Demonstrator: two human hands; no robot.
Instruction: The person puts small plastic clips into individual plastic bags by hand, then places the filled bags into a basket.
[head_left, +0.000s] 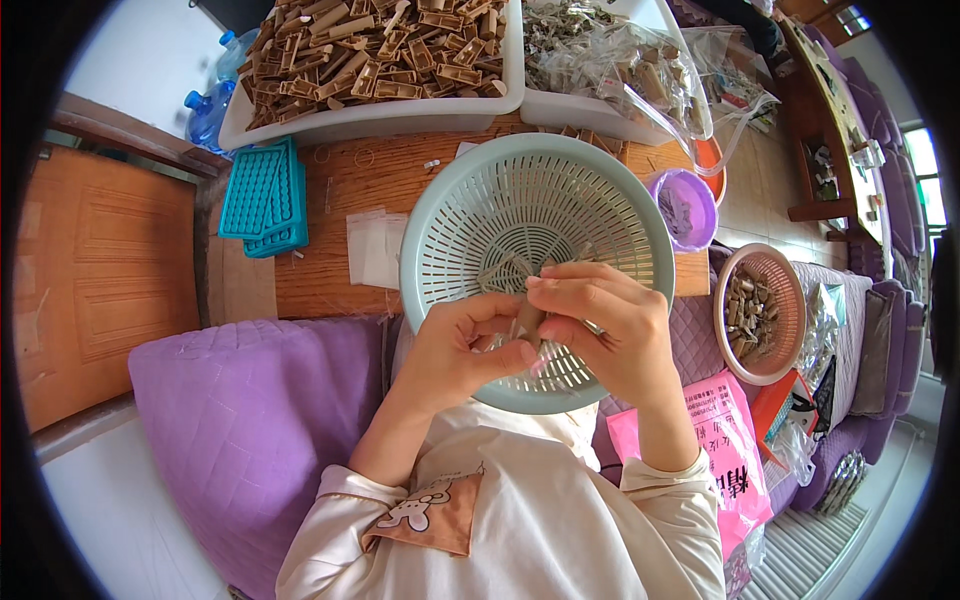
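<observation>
Over a grey-green plastic colander (430, 240), my left hand (465, 350) and my right hand (615, 315) meet at a small tan plastic part (530, 318). The fingers of my left hand close round it from the left. My right thumb and fingers pinch its upper end and right side. Part of the piece is hidden by my fingers. Below and behind my hands, thin clear or greyish pieces (508, 272) lie in the bottom of the colander, too small to make out well.
A white tub (400, 122) heaped with brown plastic parts stands at the back, beside another white bin (600, 112) with bagged parts. Teal trays (262, 195) lie left on the wooden table (335, 265). To the right are a purple bucket (700, 235) and a pink basket (790, 350) of parts.
</observation>
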